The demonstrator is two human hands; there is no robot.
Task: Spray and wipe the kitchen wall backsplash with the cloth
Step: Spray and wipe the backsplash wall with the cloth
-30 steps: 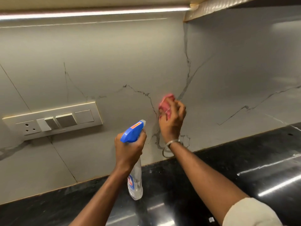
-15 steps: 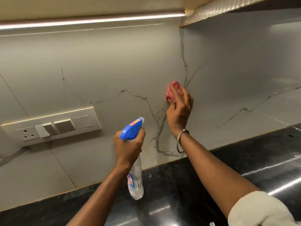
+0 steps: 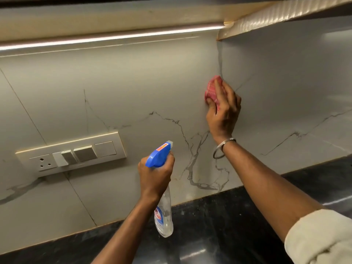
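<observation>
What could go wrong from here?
1. The left hand holds the bottle aimed at the wall; overspray might reach the switch panel to its left.
2. The right hand presses a bunched cloth; it may cover little and leave streaks.
3. The bangle could scrape the wall.

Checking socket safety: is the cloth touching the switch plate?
No, the right hand holds the cloth on the backsplash, right of the switch plate.

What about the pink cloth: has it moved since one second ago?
Yes. The pink cloth went up, away from the black countertop and closer to the corner seam.
</observation>
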